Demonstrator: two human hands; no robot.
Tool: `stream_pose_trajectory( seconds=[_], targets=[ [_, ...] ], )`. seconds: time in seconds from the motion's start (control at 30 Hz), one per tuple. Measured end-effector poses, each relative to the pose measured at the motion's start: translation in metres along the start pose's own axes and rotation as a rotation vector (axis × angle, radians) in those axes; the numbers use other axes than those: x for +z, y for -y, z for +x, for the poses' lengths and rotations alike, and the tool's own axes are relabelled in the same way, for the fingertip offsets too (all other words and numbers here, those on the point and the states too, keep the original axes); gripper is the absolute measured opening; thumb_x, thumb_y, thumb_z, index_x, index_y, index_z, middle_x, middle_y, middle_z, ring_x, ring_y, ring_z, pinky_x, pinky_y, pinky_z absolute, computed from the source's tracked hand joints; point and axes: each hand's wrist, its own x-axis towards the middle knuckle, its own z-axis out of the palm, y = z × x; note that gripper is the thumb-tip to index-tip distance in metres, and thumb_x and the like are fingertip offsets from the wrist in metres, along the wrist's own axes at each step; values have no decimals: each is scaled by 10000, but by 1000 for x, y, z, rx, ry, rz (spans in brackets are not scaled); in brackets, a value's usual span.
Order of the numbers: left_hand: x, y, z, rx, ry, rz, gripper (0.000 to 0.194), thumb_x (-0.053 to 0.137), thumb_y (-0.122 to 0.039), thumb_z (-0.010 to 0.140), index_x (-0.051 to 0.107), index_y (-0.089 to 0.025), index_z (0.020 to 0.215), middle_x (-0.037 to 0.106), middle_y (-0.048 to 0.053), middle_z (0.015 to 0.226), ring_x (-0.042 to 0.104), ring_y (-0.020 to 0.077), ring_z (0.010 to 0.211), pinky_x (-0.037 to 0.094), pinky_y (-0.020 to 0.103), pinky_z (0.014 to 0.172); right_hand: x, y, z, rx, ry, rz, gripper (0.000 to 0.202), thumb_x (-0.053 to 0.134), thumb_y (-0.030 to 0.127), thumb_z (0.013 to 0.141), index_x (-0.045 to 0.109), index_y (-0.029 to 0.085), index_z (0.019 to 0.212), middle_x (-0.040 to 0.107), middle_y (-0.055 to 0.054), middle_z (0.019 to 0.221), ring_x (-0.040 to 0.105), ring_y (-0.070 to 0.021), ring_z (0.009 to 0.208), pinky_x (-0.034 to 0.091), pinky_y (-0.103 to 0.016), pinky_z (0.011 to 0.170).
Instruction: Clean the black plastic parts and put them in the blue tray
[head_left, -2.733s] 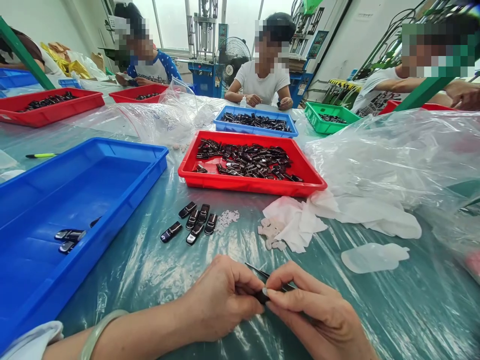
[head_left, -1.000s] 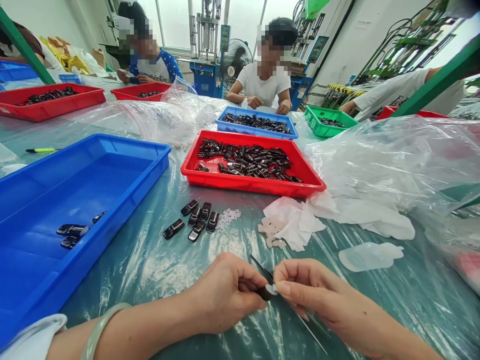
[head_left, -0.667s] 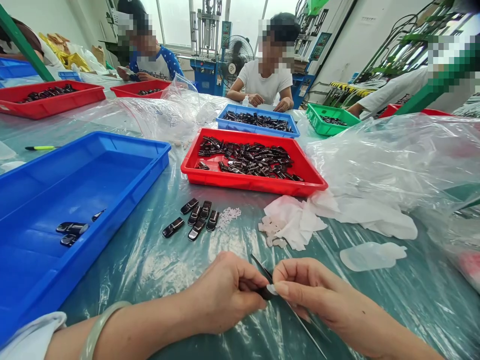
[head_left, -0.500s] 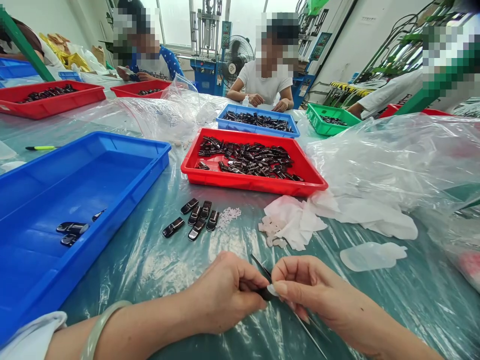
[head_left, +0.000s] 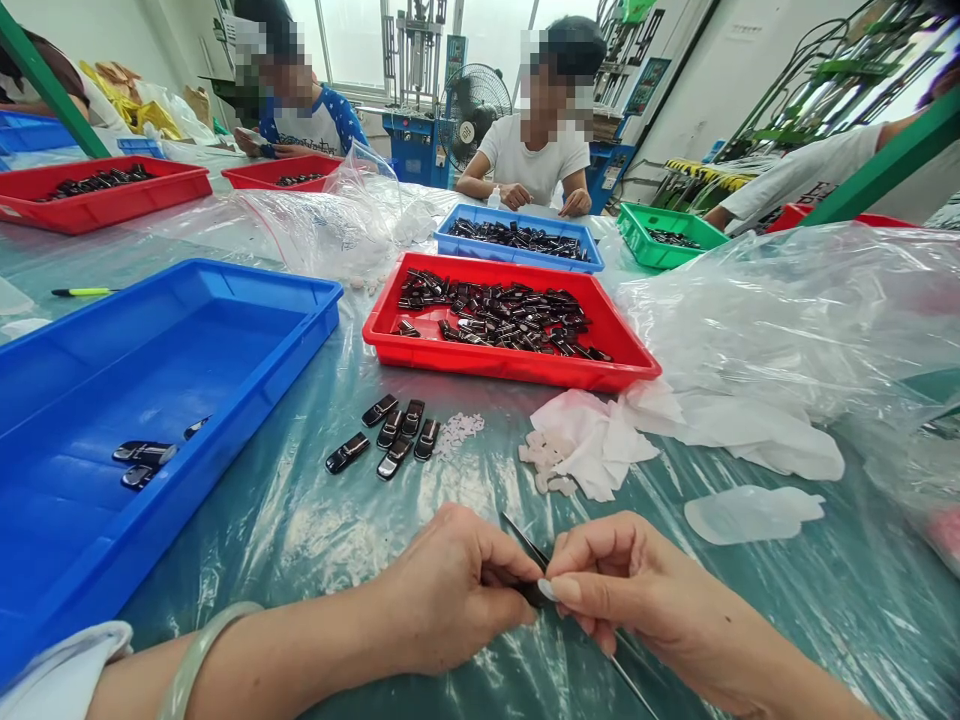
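Note:
At the bottom centre, my left hand is closed around a small black part, mostly hidden by the fingers. My right hand meets it from the right, thumb and forefinger pinching a small whitish piece against the black part. Metal tweezers pass under my right hand, their tip showing between the hands. Beyond my left hand lie several black clips beside a patch of small pale bits. A crumpled white tissue and pinkish pieces lie beyond my right hand.
A blue tray with a few black clips stands left. Ahead is a red tray full of clips, then a smaller blue tray. A translucent bottle and plastic sheeting lie right. Several people sit around the table.
My right fingers have shifted slightly on the whitish piece, which now sits a little lower and more tilted. My left hand has hardly moved. The person at right has an arm raised higher.

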Motion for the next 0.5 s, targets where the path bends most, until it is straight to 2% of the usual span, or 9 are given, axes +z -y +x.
stream_pose_trajectory(
  seconds=[0.5],
  targets=[
    [0, 0, 1, 12, -30, -27, 198, 514, -103, 650, 696, -104, 729, 347, -62, 501, 270, 45, 485, 214, 160, 434, 4, -3, 2, -28, -31, -13, 218, 777, 298, 548, 653, 124, 588, 513, 36, 492, 434, -44, 417, 335, -154, 406]
  ],
)
